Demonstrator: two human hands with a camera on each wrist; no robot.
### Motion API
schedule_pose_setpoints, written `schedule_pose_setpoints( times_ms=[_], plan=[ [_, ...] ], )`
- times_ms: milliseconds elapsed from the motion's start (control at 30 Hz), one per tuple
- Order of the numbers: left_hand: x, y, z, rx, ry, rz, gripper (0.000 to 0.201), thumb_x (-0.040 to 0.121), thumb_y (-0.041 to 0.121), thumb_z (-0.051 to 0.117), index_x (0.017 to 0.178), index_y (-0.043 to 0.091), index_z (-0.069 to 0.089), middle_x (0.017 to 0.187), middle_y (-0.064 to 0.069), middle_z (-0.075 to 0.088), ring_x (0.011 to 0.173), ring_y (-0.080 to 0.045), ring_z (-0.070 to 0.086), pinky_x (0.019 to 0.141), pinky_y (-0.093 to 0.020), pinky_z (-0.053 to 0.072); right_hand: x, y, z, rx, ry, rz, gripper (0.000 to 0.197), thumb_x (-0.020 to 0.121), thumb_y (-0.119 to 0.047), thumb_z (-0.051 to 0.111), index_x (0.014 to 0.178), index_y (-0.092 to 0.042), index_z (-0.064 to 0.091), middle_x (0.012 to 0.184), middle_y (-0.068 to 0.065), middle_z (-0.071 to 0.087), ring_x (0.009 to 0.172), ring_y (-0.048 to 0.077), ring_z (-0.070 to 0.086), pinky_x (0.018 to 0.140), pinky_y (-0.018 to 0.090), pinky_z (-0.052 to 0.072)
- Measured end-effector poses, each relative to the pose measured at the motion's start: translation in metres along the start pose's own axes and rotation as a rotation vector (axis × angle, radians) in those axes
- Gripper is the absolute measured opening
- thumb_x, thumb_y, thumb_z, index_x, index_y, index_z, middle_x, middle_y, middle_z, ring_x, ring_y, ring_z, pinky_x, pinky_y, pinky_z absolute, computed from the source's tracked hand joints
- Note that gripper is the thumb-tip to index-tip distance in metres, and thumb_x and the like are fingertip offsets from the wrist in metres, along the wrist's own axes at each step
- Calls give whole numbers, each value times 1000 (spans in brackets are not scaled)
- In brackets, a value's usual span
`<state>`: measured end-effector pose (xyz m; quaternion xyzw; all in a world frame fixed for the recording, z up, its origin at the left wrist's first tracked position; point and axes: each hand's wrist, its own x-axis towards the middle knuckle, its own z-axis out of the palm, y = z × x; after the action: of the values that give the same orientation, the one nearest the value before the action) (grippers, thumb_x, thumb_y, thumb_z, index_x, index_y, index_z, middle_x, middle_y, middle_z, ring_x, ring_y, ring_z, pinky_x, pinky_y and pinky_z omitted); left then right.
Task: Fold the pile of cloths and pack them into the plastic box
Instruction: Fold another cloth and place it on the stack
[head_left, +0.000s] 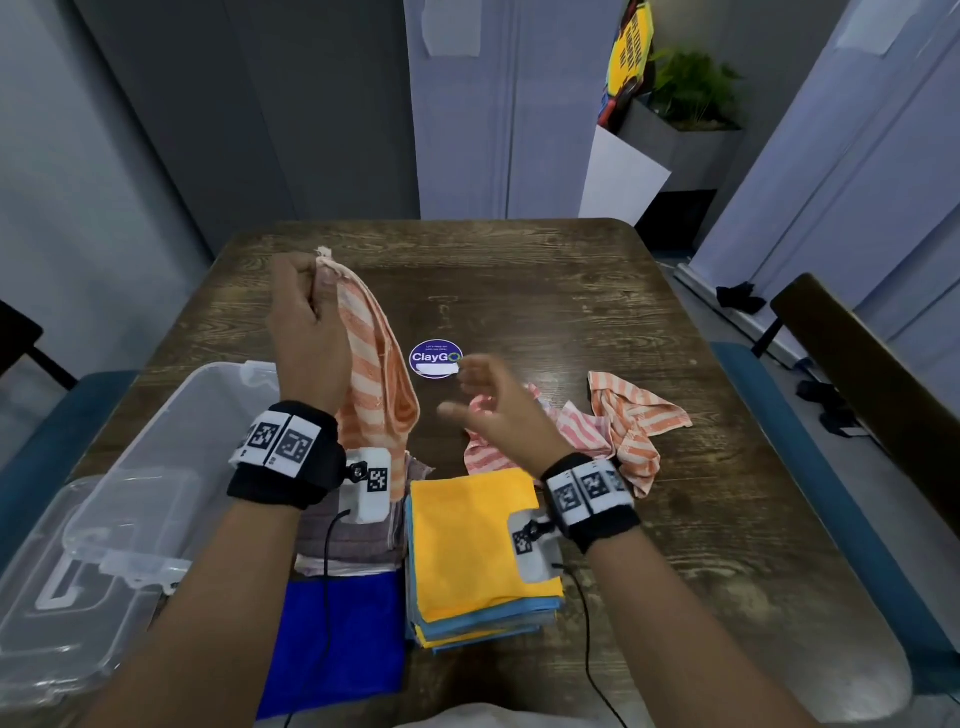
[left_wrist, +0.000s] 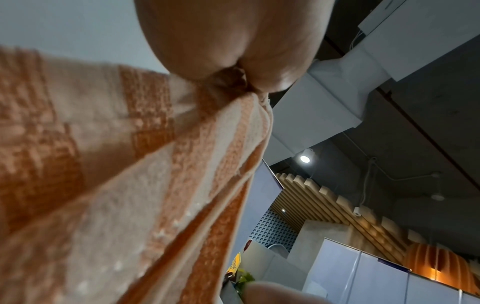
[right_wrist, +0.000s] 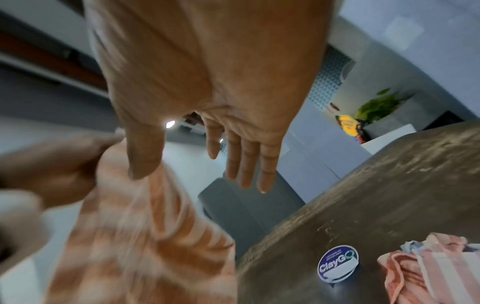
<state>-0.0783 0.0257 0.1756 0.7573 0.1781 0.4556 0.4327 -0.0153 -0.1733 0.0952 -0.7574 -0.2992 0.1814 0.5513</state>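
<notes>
One striped cloth (head_left: 373, 364) hangs pinched in our left hand (head_left: 306, 332) above the table (head_left: 571, 291). Our right hand (head_left: 496, 410) spreads empty.

Head cam: sits above the near edge of the bench (head_left: 571, 291), faces forward and down, mid range. Left wrist cam: tight under the left hand (left_wrist: 226, 41), faces up to the ceiling (left_wrist: 389, 144) past the orange-striped cloth (left_wrist: 130, 164). Right wrist cam: close behind the right hand (right_wrist: 207, 82), faces out along it, tilted. ClayGo sticker (head_left: 435, 358) shared by head and right wrist; potted plant (head_left: 691, 88) by all three.
</notes>
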Motion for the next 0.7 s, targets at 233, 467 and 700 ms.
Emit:
schedule_pose_setpoints(
  times_ms=[233, 467, 700],
  plan=[
    [-2, 11, 17, 4, -17, 62, 21, 108, 28, 42, 111, 9, 51, 85, 14, 57, 75, 8, 56, 66, -10, 42, 9, 0, 56, -268, 94, -90, 36, 88, -27, 67, 122, -25, 54, 112, -6, 61, 99, 13, 60, 83, 40, 53],
    [8, -2, 0, 7, 49, 79, 16, 108, 29, 41, 105, 15, 47, 75, 14, 48, 65, 2, 45, 62, -16, 36, 10, 0, 10, 6, 236, -87, 17, 103, -23, 55, 94, -12, 64, 83, 4, 66, 75, 13, 60, 68, 29, 47],
    [9, -9, -2, 21, 62, 14, 12, 108, 21, 41, 108, 12, 49, 84, 18, 50, 74, 14, 49, 70, -6, 36, 17, -5, -21, 199, 450, -113, 14, 100, -24, 61, 89, -21, 55, 81, -5, 57, 74, 8, 53, 67, 28, 45]
  ],
)
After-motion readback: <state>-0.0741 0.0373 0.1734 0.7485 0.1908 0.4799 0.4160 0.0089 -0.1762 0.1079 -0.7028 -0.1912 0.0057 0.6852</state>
